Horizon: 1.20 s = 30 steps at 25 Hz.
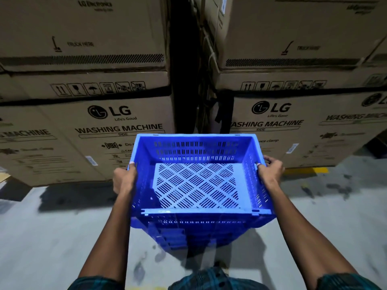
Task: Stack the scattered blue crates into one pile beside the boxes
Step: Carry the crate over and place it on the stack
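Fingers curl over both side rims of the top blue crate (196, 181): the left hand (124, 178) grips the left wall with its thumb hooked inside, and the right hand (270, 171) grips the right wall the same way. That crate sits on a pile of blue crates (188, 237) on the grey floor (52, 237), just before the gap between two stacks of washing machine boxes (117, 130).
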### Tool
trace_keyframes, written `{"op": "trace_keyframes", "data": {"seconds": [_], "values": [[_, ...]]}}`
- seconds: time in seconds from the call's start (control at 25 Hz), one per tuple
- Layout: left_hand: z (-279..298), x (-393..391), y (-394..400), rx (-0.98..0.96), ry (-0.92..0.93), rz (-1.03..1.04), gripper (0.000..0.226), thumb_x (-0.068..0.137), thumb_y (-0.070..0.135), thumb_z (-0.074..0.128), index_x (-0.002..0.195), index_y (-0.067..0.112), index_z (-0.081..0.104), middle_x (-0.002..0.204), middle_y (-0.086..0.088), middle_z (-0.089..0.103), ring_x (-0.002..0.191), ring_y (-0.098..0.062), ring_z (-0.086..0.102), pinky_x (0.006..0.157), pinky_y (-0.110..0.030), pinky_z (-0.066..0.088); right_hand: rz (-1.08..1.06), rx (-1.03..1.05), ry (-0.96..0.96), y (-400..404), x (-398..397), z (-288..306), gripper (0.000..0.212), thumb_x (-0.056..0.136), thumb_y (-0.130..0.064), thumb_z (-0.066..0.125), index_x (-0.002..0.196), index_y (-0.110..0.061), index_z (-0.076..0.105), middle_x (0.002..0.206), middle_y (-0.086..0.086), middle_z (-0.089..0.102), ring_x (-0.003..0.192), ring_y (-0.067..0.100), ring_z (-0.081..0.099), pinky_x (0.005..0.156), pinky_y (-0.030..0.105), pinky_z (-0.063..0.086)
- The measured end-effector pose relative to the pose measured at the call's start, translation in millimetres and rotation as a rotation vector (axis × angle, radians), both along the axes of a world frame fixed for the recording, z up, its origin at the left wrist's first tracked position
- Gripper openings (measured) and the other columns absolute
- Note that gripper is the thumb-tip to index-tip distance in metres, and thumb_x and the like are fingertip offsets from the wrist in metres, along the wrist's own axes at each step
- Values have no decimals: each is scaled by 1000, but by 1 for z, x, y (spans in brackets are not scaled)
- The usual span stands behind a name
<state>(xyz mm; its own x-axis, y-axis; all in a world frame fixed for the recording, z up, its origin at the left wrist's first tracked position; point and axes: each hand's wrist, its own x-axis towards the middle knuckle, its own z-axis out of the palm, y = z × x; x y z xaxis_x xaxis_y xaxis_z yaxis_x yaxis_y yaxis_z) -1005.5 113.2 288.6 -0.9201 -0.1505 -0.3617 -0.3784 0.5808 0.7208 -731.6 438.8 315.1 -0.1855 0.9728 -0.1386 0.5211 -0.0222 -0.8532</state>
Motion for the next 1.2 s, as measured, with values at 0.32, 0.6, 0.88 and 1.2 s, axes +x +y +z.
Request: {"op": "trace_keyframes", "data": {"seconds": [0.32,0.6,0.88,1.2], "values": [[8,-8,20,-54,62,8,39,94,47,55,107,14,71,104,-11,73,90,-32,66,79,-34,46,3,4,-20,22,-15,-12,38,86,2,60,123,-4,66,114,15,71,83,19,63,82,27,51],[8,1,25,-113,103,14,38,98,43,52,115,14,69,115,-14,70,104,-35,65,82,-34,42,36,38,-121,30,-21,-22,39,89,-4,61,127,-13,64,116,14,67,92,28,64,76,26,48],[4,20,24,-291,252,-104,45,104,39,40,111,0,59,113,-26,66,105,-42,62,88,-45,44,211,191,-372,19,-8,-28,40,93,-10,55,134,-14,51,99,13,69,70,26,64,60,37,58],[-7,25,14,-391,420,-286,32,98,28,51,117,3,49,113,-22,61,101,-38,60,82,-47,50,329,317,-553,0,6,-28,65,90,-15,60,149,-11,33,122,15,59,106,33,58,79,39,50]]}}
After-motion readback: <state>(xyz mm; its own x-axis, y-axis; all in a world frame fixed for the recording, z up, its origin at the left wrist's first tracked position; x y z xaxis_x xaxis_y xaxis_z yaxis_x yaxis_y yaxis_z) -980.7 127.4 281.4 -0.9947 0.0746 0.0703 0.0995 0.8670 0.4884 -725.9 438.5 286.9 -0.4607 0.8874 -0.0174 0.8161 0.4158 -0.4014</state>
